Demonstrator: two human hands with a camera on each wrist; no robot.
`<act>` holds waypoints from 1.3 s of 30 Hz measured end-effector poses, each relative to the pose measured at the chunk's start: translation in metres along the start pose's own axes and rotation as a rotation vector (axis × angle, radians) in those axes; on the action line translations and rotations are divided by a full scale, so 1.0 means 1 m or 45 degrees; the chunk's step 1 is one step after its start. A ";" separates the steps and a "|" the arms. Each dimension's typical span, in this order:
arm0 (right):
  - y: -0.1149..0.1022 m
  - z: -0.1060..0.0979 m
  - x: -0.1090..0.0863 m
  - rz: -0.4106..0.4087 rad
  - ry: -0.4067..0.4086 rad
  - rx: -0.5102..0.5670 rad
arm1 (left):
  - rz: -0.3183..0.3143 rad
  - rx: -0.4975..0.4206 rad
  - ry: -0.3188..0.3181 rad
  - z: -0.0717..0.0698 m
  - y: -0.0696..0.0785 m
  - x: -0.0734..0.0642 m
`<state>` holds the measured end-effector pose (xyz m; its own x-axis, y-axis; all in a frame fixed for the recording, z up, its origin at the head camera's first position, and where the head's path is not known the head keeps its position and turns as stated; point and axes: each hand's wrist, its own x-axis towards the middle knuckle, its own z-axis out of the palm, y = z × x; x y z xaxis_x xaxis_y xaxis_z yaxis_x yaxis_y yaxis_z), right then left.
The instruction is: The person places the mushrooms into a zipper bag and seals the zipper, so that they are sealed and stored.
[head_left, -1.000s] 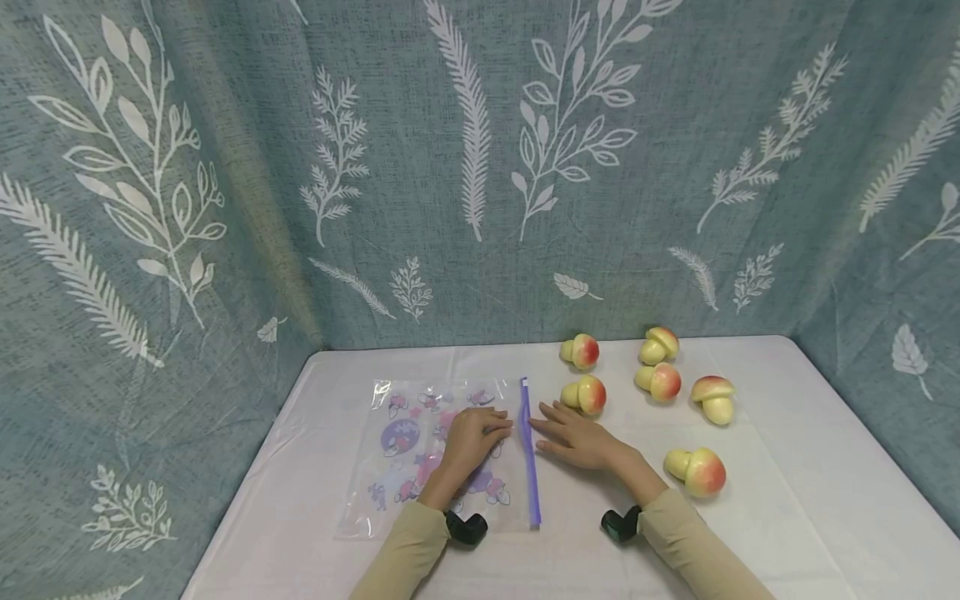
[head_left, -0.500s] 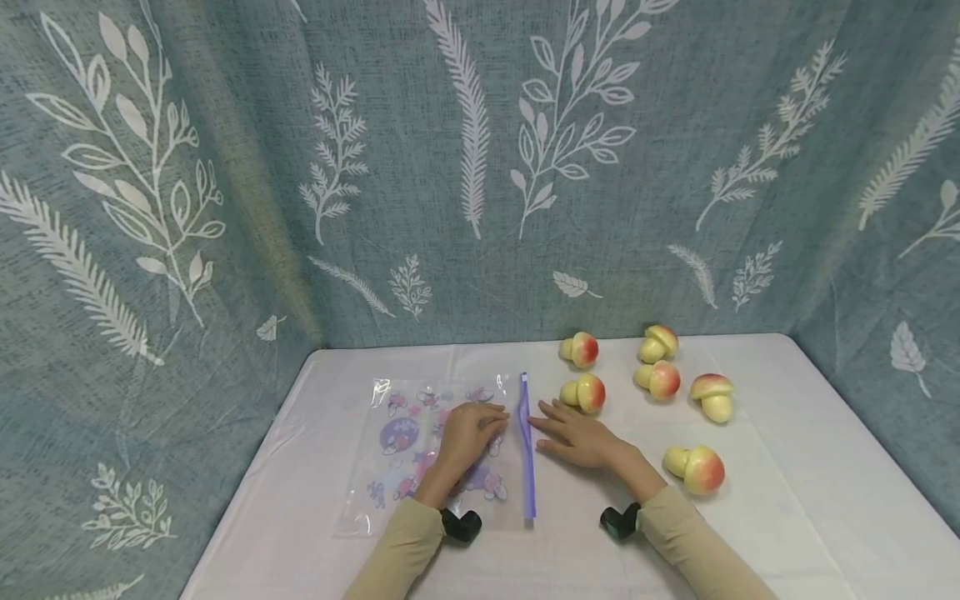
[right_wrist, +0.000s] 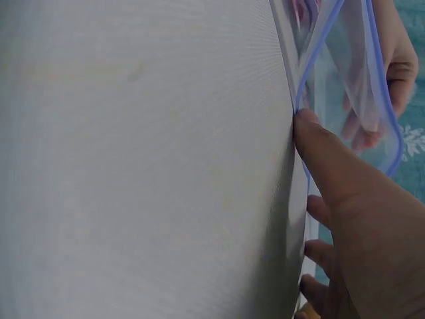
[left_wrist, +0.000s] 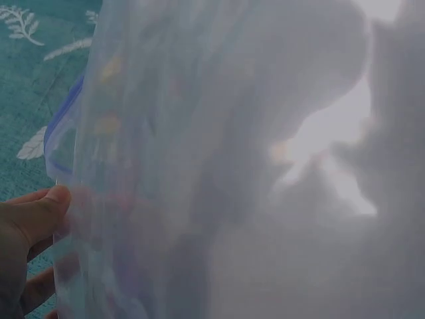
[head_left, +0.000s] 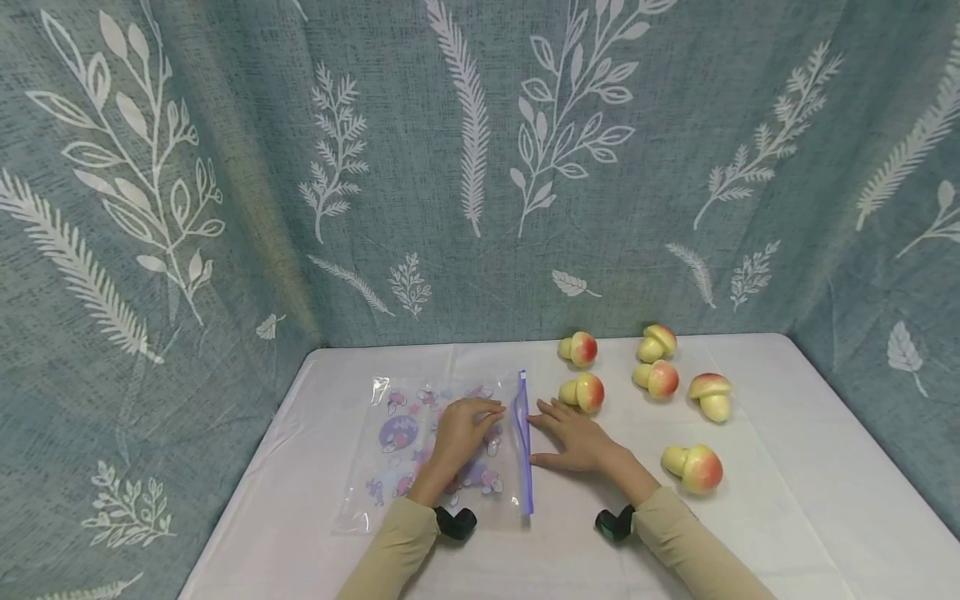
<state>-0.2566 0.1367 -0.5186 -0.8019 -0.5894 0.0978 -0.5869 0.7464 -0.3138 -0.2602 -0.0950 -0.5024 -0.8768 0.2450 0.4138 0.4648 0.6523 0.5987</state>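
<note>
A clear zip bag [head_left: 397, 435] with pink and purple prints lies flat on the white table, its purple zip edge [head_left: 528, 487] on the right. My left hand [head_left: 459, 435] pinches the upper sheet near the mouth between thumb and fingers; the left wrist view shows the thumb [left_wrist: 58, 196] on the raised plastic. In the right wrist view the two zip strips stand apart, so the bag's mouth gapes. My right hand [head_left: 576, 440] lies with its fingers spread, palm down, its fingertips at the lower zip strip [right_wrist: 307, 73] against the table.
Several yellow and red toy mushrooms stand or lie right of the bag; the closest one [head_left: 582, 392] sits just behind my right hand, another [head_left: 693, 468] beside the right forearm. A patterned green curtain [head_left: 480, 167] encloses the table [head_left: 750, 533] at the back and sides.
My left hand has shifted slightly left with the pinched sheet, and the zip edge bows apart more. The right thumb has spread toward the zip edge. The mushrooms stay put.
</note>
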 end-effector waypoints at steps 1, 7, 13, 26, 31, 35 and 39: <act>0.000 0.001 0.000 -0.004 0.003 -0.001 | 0.001 0.001 -0.002 -0.001 0.000 0.000; -0.001 -0.001 -0.001 -0.004 0.003 0.006 | -0.013 -0.018 -0.005 -0.005 0.000 0.003; -0.004 -0.003 -0.002 -0.002 -0.006 0.000 | -0.051 -0.036 -0.014 -0.012 0.004 0.006; -0.006 -0.004 -0.004 0.004 -0.018 0.034 | 0.056 -0.236 -0.136 -0.021 0.002 0.012; -0.004 -0.003 -0.004 0.008 -0.026 0.040 | 0.147 -0.275 -0.182 -0.019 -0.003 0.013; -0.004 -0.002 -0.004 0.014 -0.031 0.033 | 0.188 -0.289 -0.199 -0.019 -0.007 0.014; -0.004 -0.003 -0.004 0.011 -0.030 0.038 | 0.232 -0.299 -0.191 -0.020 -0.008 0.015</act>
<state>-0.2516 0.1374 -0.5145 -0.8037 -0.5905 0.0732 -0.5763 0.7419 -0.3427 -0.2746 -0.1113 -0.4871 -0.7766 0.4569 0.4337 0.6164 0.4091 0.6728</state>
